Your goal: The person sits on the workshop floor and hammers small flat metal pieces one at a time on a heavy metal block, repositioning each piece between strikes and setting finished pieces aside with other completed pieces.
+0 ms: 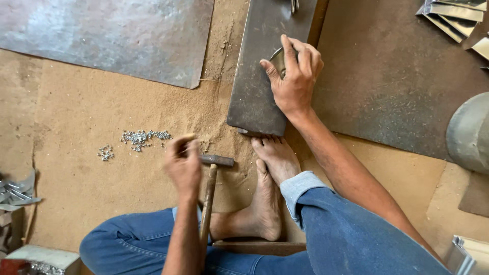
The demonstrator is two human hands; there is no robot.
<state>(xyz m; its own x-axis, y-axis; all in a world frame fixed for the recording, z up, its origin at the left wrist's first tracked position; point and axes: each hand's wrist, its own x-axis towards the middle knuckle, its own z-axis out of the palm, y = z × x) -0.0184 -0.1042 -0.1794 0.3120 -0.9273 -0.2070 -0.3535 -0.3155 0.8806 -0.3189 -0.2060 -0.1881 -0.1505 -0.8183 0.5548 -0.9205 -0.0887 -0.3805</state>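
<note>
1. The small metal piece (278, 60) sits on the dark metal slab (260, 76), up near its right edge. It's a curved, shiny bit, mostly hidden under the hand.
2. The right hand (294, 76) is pressing it down, fingers clamped around it with the thumb on the left side.
3. The left hand (183, 165) is lower down, over the sandy floor (86, 168). Its fingers are pinched together around something tiny; it's blurry, so I honestly can't tell what.
4. A hammer (210, 191) lies just beside that hand, head pointing right, wooden handle running back toward the legs.
5. The person's bare feet (270, 178) rest right at the near end of the slab, toes touching it.
6. A scatter of small silver rivets (140, 137) lies on the floor left of the left hand.
7. A big metal sheet (112, 35) lies top left, and folded metal strips (453, 15) top right.
</note>
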